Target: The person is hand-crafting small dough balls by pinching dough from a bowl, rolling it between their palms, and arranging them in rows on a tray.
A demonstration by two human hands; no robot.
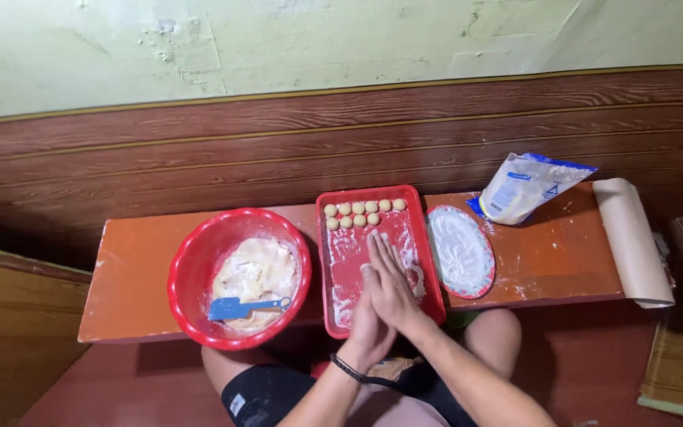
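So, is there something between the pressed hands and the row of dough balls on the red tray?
Nothing visible. The hands, palms pressed together, hover above the red tray; only bare floured tray surface lies between them and the dough balls at its far end.

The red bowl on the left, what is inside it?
Inside the red bowl lies a pale lump of dough with a blue scraper resting on top. Flour dusts the inner wall. The dough covers the bowl's bottom, so nothing beneath it can be seen.

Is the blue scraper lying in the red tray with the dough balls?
No, the blue scraper lies on the dough inside the round red bowl, left of the red tray.
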